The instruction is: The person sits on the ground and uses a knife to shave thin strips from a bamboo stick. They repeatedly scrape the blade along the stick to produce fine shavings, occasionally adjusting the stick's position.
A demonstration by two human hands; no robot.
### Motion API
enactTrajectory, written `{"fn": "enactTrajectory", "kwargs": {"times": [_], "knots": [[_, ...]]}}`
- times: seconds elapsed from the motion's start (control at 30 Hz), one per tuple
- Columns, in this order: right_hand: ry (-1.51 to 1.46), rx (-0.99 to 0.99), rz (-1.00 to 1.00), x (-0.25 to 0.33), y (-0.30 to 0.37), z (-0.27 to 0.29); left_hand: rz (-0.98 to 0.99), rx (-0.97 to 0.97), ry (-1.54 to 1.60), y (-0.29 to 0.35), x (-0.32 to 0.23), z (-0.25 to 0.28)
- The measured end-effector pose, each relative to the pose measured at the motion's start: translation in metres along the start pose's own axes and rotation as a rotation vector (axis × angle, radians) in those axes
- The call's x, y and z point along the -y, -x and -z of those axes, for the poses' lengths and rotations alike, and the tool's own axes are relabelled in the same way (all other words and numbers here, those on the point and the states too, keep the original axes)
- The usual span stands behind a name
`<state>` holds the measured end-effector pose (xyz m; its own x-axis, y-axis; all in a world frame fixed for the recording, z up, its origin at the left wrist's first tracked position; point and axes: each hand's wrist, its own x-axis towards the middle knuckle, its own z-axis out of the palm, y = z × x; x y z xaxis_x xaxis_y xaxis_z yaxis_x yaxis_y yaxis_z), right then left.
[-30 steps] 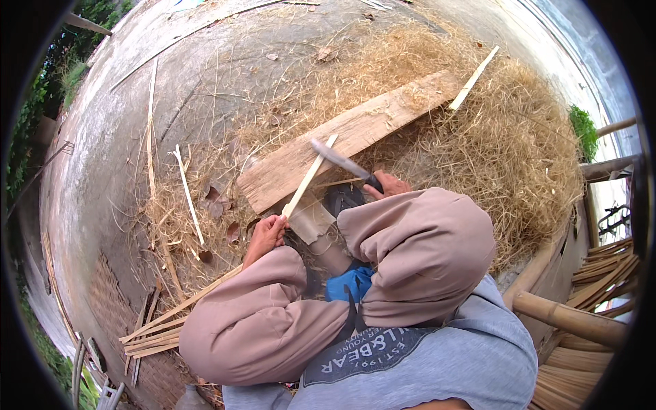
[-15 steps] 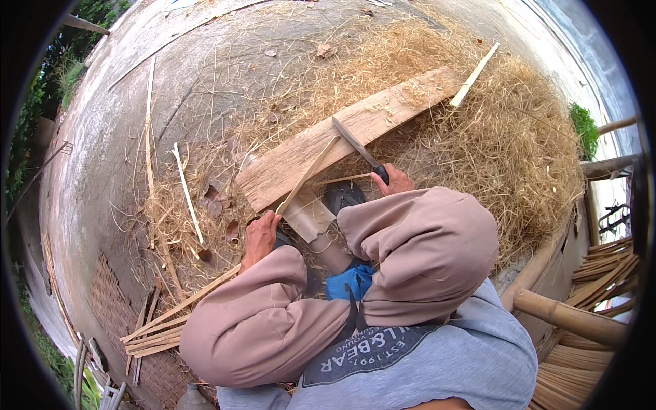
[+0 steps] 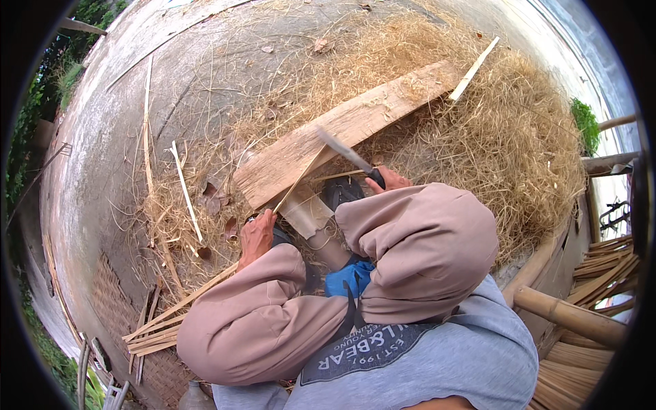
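My left hand [image 3: 257,236] grips the near end of a thin bamboo strip [image 3: 298,180]. The strip slants up and to the right, its far end over a long wooden board [image 3: 355,126]. My right hand [image 3: 394,180] is closed round the black handle of a knife [image 3: 345,151]. Its blade, a little blurred, points up and left over the board and crosses near the strip's far end; whether they touch I cannot tell. Another thin strip [image 3: 338,176] runs from near the board's lower edge toward my right hand.
Curly shavings [image 3: 526,157] heap round the board and to the right. A pale bamboo strip [image 3: 475,68] lies past its far end. Several cut strips [image 3: 160,335] rest by my left knee, on a woven mat [image 3: 116,307]. Bamboo poles [image 3: 567,316] stand at the right.
The knife has swung slightly left and its blade has blurred. The far end of the bamboo strip has come a little down and left. Both hands keep their hold.
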<state>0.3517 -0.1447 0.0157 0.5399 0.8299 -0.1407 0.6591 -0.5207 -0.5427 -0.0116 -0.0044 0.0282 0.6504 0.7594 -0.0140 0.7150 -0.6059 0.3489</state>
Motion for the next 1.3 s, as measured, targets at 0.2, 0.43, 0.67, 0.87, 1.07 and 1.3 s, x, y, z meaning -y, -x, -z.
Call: {"fn": "enactTrajectory", "kwargs": {"times": [0.2, 0.43, 0.67, 0.87, 1.07, 1.3], "knots": [[-0.121, 0.006, -0.035, 0.003, -0.001, -0.003, 0.002, -0.014, 0.012, -0.003, -0.005, 0.007], [-0.092, 0.039, 0.142, 0.022, -0.021, 0.006, -0.013, -0.156, 0.085, 0.000, 0.010, 0.005], [0.038, 0.144, 0.196, 0.043, -0.036, 0.004, 0.064, -0.012, 0.047, 0.021, 0.031, 0.011], [-0.032, 0.009, 0.384, 0.066, -0.029, -0.008, 0.080, -0.073, 0.026, 0.029, 0.019, 0.011], [-0.002, 0.035, 0.349, 0.062, -0.036, -0.011, 0.089, -0.098, 0.022, 0.028, 0.011, 0.011], [0.065, 0.034, 0.248, 0.050, -0.042, -0.015, 0.090, -0.089, 0.025, 0.029, 0.012, 0.008]]}}
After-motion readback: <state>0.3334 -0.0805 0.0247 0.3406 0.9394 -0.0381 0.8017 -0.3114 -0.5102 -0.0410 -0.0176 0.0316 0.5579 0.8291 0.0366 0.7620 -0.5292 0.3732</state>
